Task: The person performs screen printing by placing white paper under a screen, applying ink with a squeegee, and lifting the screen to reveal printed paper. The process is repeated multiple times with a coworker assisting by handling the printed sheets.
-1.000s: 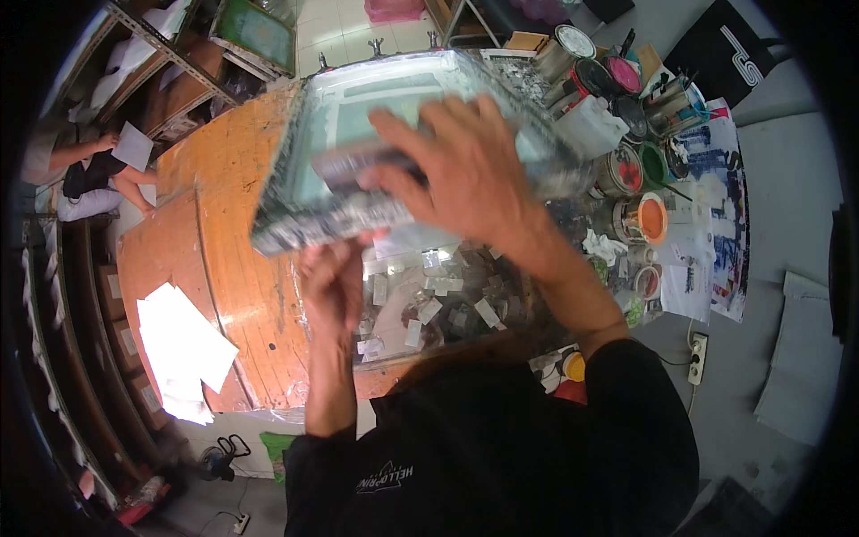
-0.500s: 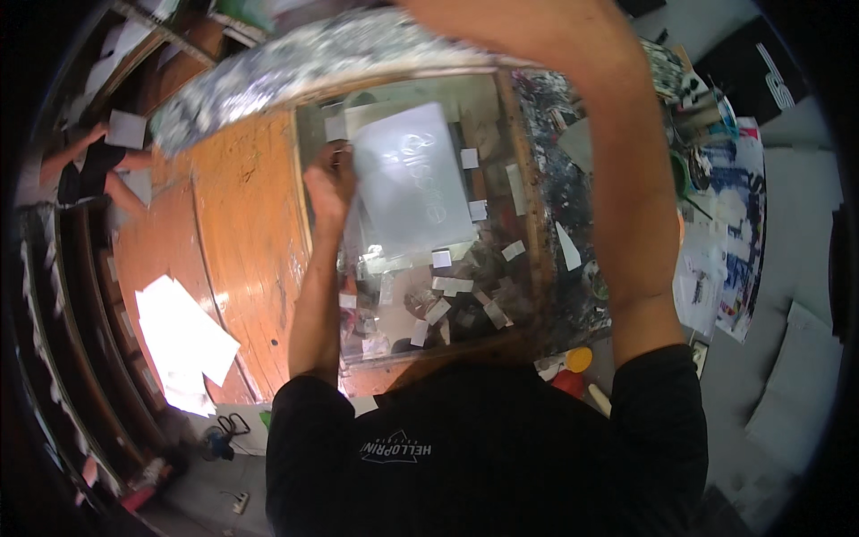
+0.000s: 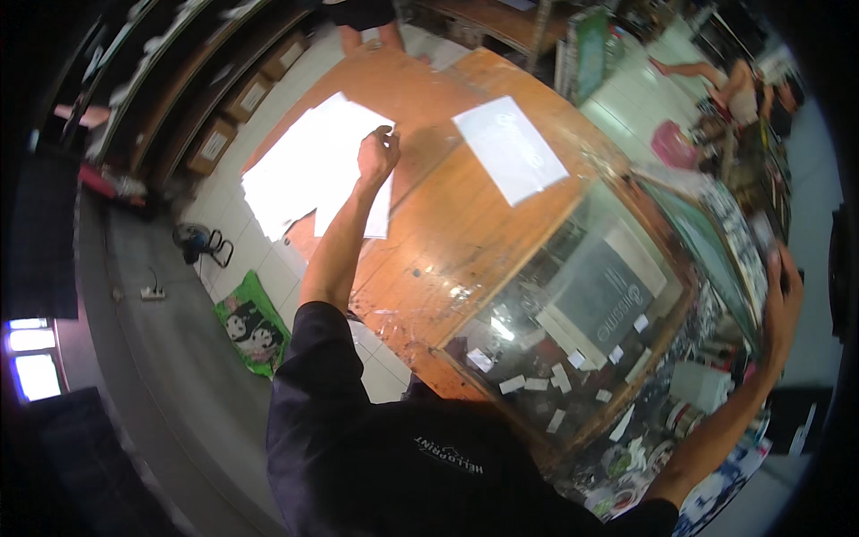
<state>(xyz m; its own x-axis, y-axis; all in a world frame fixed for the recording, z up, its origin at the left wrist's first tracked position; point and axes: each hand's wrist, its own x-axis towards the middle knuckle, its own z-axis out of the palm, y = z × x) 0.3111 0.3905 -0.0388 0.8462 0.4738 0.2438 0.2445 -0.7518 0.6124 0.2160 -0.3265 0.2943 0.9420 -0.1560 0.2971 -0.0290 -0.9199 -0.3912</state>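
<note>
My left hand (image 3: 379, 154) is over a spread stack of white paper sheets (image 3: 309, 166) on the wooden table, its fingers closed at the right corner of the stack. My right hand (image 3: 783, 291) is stretched far right, fingers around the outer edge of a raised, tilted screen-printing frame (image 3: 707, 242); the fingertips are blurred. Between my arms lies a glass plate (image 3: 501, 345) in a wooden border, with a dark lettered rectangle (image 3: 599, 300) and several small white paper pieces (image 3: 561, 376). A white sheet with pale lettering (image 3: 510, 150) lies beyond the glass.
Jars and stained clutter (image 3: 649, 456) crowd the lower right. Shelves with cardboard boxes (image 3: 215, 143) stand at the left, near a small fan (image 3: 191, 237) and a green panda bag (image 3: 250, 327). One person sits far right by a pink bag (image 3: 676, 143); another person's legs (image 3: 362, 36) show beyond the table.
My view and body have turned left. My left hand has left the sheet on the glass and reached the paper stack. A lettered sheet now lies on the wood; the dark rectangle shows on the glass.
</note>
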